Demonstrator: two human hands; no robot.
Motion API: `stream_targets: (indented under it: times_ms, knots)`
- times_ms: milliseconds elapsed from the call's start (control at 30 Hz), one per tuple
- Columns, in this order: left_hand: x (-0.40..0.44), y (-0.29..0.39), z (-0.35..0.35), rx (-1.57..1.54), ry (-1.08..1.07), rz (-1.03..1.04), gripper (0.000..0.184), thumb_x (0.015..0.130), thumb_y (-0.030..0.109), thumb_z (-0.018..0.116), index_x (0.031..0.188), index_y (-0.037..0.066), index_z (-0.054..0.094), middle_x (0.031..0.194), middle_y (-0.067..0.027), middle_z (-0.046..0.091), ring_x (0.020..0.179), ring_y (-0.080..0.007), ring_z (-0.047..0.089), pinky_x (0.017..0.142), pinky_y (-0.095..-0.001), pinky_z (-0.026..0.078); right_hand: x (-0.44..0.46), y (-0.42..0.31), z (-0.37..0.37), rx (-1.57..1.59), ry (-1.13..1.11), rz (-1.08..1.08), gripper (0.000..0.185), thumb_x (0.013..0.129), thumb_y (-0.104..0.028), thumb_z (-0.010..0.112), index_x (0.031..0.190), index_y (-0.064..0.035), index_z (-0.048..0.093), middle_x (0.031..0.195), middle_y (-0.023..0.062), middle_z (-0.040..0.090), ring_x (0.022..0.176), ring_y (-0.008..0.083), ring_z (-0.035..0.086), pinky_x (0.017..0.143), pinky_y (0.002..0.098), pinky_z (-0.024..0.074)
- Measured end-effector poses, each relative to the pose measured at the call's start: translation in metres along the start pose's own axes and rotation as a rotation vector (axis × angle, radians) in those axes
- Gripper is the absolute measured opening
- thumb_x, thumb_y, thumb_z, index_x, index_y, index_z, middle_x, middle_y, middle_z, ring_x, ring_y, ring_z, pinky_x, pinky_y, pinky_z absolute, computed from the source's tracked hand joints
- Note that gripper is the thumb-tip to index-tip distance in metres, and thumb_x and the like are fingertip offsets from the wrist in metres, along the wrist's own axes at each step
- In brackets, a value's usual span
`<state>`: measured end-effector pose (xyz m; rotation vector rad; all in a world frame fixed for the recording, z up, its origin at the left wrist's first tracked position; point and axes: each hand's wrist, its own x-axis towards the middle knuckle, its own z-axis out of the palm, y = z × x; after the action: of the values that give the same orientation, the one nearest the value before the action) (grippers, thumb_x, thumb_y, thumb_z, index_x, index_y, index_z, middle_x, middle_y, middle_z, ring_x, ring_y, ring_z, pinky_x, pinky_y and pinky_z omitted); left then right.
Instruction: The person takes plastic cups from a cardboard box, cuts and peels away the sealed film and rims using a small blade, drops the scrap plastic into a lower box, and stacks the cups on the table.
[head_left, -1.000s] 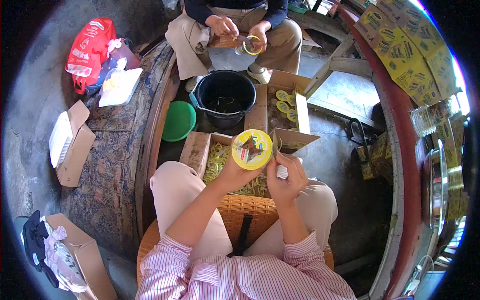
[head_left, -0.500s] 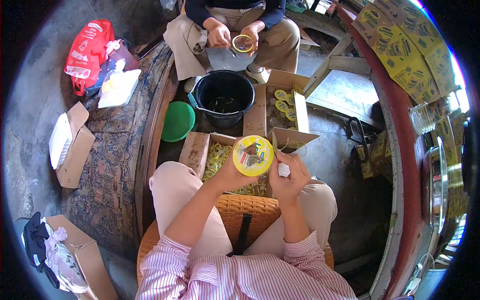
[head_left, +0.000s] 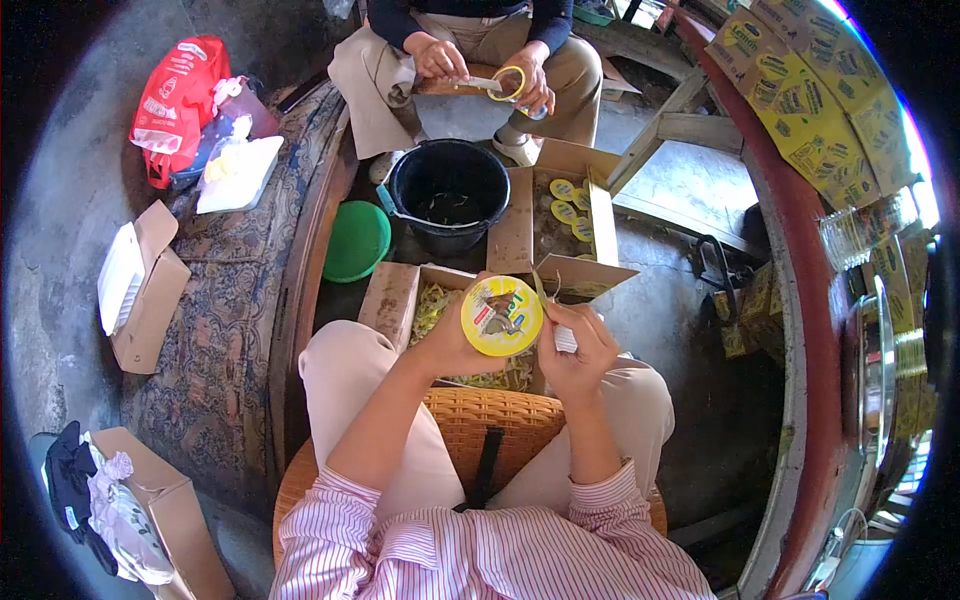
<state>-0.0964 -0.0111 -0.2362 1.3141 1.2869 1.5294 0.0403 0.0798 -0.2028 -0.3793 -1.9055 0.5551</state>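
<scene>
My left hand (head_left: 447, 345) is wrapped round a plastic cup with a yellow printed lid (head_left: 502, 316). The lid's middle looks torn or see-through. Closed on the white handle of a small knife (head_left: 541, 288), my right hand (head_left: 583, 352) sits just right of the cup. The blade points up beside the lid's right edge; whether it touches is unclear. Below the cup, a cardboard box (head_left: 386, 308) holds many yellow-green strips. Opposite me, another person's hands hold a knife (head_left: 483, 83), a yellow ring (head_left: 510, 84) and a clear cup.
Beyond my hands stand a black bucket (head_left: 448, 230), a green basin (head_left: 357, 242) and an open box (head_left: 600, 222) holding yellow-lidded cups. A patterned couch (head_left: 215, 300) with a red bag (head_left: 178, 110) lies left. Yellow cartons (head_left: 810, 110) are stacked right. A wicker seat (head_left: 490, 415) is under me.
The cup in my left hand has shifted slightly left and down, its lid turned a little. My knife tip leans further left. Across from me, the yellow ring now stands apart from the cup's rim.
</scene>
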Motion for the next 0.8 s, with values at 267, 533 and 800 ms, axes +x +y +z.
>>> stream_targets:
  times_ms: [267, 533, 800]
  knots:
    - [-0.005, -0.012, 0.001, -0.084, 0.070, -0.110, 0.085, 0.052, 0.011, 0.082, 0.122, 0.003, 0.035, 0.114, -0.0084, 0.050, 0.104, -0.0154, 0.049, 0.093, -0.0308, 0.038, 0.001, 0.001, -0.001, 0.003, -0.034, 0.011, 0.020, 0.062, 0.009, 0.064, 0.079, -0.0008, 0.061, 0.067, 0.0111, 0.058, 0.058, 0.0225, 0.058, 0.052, 0.0274, 0.0456]
    - [0.005, 0.005, 0.006, -0.065, 0.085, 0.038, 0.073, 0.055, 0.007, 0.078, 0.114, 0.005, 0.034, 0.109, -0.0067, 0.047, 0.102, -0.0144, 0.048, 0.089, -0.0288, 0.039, 0.001, 0.002, -0.001, -0.022, -0.019, 0.011, 0.020, 0.062, 0.008, 0.064, 0.080, -0.0007, 0.061, 0.068, 0.0117, 0.059, 0.059, 0.0230, 0.059, 0.052, 0.0270, 0.0460]
    - [0.008, 0.003, 0.013, -0.199, 0.218, 0.014, 0.064, 0.066, 0.007, 0.073, 0.115, 0.005, 0.033, 0.108, -0.0070, 0.048, 0.102, -0.0132, 0.048, 0.089, -0.0278, 0.039, 0.000, -0.003, 0.002, -0.039, 0.115, 0.084, 0.016, 0.066, 0.008, 0.065, 0.080, 0.0009, 0.060, 0.070, 0.0125, 0.061, 0.058, 0.0201, 0.059, 0.051, 0.0261, 0.0460]
